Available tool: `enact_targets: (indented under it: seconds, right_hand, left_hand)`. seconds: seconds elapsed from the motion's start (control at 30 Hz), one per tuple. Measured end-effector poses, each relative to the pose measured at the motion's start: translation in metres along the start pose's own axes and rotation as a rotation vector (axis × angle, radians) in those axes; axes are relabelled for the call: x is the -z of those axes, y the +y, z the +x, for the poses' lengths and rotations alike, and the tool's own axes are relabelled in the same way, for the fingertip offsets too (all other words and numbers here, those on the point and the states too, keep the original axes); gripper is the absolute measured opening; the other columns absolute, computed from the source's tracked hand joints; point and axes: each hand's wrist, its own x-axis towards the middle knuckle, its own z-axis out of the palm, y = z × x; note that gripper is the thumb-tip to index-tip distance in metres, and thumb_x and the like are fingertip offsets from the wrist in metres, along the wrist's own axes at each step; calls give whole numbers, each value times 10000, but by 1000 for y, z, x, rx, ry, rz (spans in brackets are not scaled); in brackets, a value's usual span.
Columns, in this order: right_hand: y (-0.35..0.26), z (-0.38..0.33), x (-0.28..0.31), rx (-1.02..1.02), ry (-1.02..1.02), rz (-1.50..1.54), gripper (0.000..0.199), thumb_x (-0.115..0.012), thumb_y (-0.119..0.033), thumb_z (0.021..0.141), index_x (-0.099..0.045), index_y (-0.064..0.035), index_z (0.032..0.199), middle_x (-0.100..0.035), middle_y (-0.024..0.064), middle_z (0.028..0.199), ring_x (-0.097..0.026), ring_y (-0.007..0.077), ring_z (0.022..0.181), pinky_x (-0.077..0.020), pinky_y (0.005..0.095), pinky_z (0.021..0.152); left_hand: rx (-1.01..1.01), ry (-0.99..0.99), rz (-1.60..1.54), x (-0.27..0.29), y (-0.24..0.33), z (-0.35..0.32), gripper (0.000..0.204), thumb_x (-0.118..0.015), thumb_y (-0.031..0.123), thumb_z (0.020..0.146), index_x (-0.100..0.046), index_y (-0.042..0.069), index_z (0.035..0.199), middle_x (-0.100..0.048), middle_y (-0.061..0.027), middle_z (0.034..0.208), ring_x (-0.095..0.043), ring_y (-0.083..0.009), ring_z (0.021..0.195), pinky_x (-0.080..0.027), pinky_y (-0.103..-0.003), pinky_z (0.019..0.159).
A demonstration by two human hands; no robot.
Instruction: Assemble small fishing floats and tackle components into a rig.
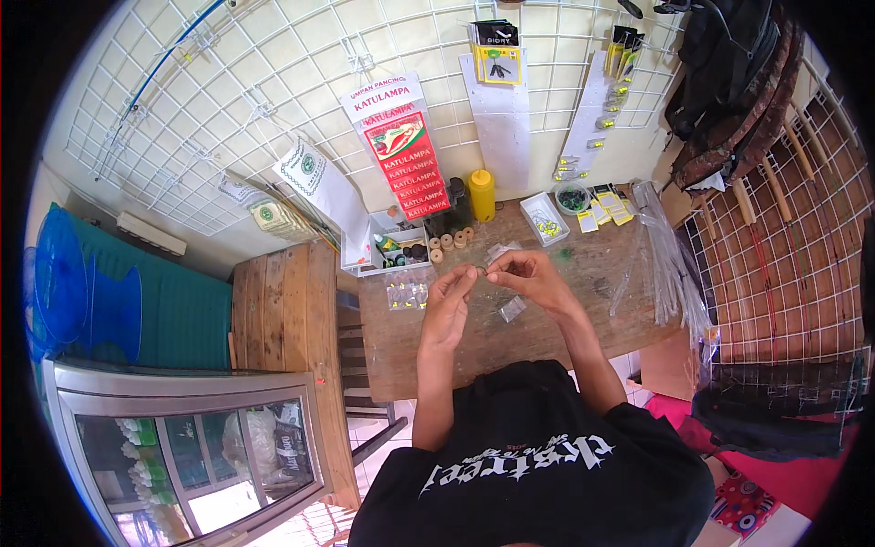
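Note:
My left hand (449, 294) and my right hand (521, 271) are raised together over the wooden table (547, 310). Their fingertips meet around a tiny dark thing (480, 268), too small to name; it looks pinched between both hands. Just beyond my hands lies a small clear plastic bag (502, 250). Another small clear bag (511, 309) rests on the table below my right hand. A packet with yellow pieces (406, 294) lies left of my left hand.
At the back of the table stand a yellow bottle (481, 194), a dark bottle (458, 202), wooden spools (448, 242), a white tray (544, 219) and a white box (394, 246). Long clear bags (670, 264) lie at right. A wire grid wall (273, 100) holds hanging packets. A lower wooden bench (283, 301) stands left.

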Motion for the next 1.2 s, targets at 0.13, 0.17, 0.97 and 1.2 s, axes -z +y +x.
enact_targets:
  seconds: [0.13,0.17,0.97,1.2]
  right_hand:
    - [0,1,-2,-44,-37,1,156,-697,-64,821,-685,-3,964,-660,18,877,-576,60,809,-462,228,730]
    - [0,1,-3,-62,-50,5,163,-694,-59,821,-687,-2,974,-664,25,888,-582,65,819,-467,229,734]
    - [30,-8,-22,-67,172,116,159,-692,-40,809,-673,22,954,-682,53,824,-614,74,753,-479,210,672]
    - [32,-10,-24,-37,283,-210,133,-726,-82,784,-688,5,877,-685,45,733,-595,48,658,-458,196,600]
  left_hand:
    - [-16,-32,-14,-1,-3,-2,152,-637,139,875,-649,44,993,-619,26,895,-481,-43,755,-336,-218,662]
    - [-6,-8,-43,-1,-3,-3,156,-650,141,869,-653,41,989,-618,23,892,-479,-41,773,-329,-218,666]
    - [-260,261,264,-16,-22,-7,120,-644,136,874,-628,24,915,-563,-15,924,-496,-96,830,-367,-232,749]
    - [-658,420,915,-14,-24,-6,145,-671,158,836,-633,19,844,-515,-53,886,-485,-158,889,-379,-275,775]
